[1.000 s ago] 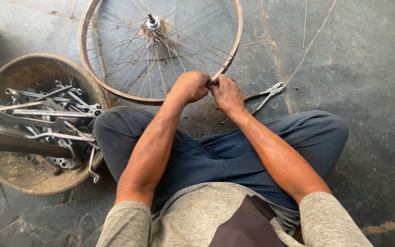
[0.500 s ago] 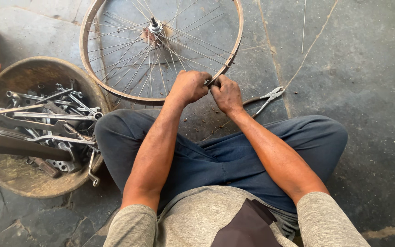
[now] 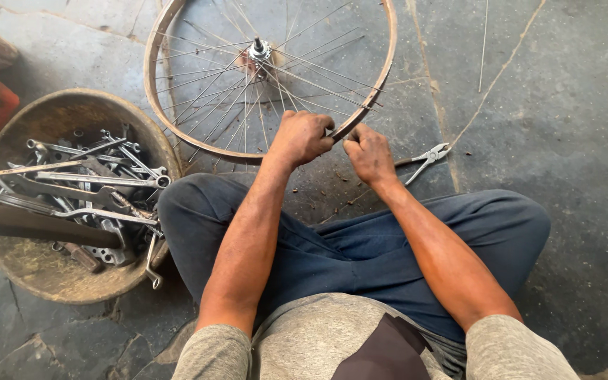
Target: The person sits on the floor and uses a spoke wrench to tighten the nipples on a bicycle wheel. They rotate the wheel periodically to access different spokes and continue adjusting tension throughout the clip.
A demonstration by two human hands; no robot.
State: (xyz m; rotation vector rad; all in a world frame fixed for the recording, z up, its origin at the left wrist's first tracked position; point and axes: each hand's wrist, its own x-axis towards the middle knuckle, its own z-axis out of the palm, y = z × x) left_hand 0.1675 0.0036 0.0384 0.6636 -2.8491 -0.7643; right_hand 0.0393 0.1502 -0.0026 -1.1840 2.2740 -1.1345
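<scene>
Two hands meet at the near edge of the rusty brown spoked bicycle wheel rim (image 3: pixel 385 77), which lies flat on the grey stone floor (image 3: pixel 564 119) just beyond your knees. Your left hand (image 3: pixel 302 137) is curled shut over the rim's lower arc, fingers (image 3: pixel 321 125) wrapped round the metal. Your right hand (image 3: pixel 369 151) sits just beside it, touching the same stretch of rim, fingers bent in close; whether they pinch a spoke, a nipple or a small tool, you cannot tell from this angle. The thin steel spokes (image 3: pixel 304 74) fan out from the shiny silver hub (image 3: pixel 260 50) at the wheel's middle, a few of them crossing loosely.

You sit cross-legged in dark blue trousers (image 3: pixel 360 253) and a grey shirt (image 3: pixel 318 338), both forearms stretched forward over your lap. Just past your right hand, a pair of silver pliers (image 3: pixel 427 158) lies on the floor, jaws pointing away from you. To your left, touching your knee, stands a round, worn brown basin (image 3: pixel 43 271) heaped with grey metal spanners and wrenches (image 3: pixel 93 183), a dark wooden handle (image 3: pixel 43 225) lying across them. A long thin loose spoke (image 3: pixel 483 42) rests on the floor to the far right, well apart from the wheel.
</scene>
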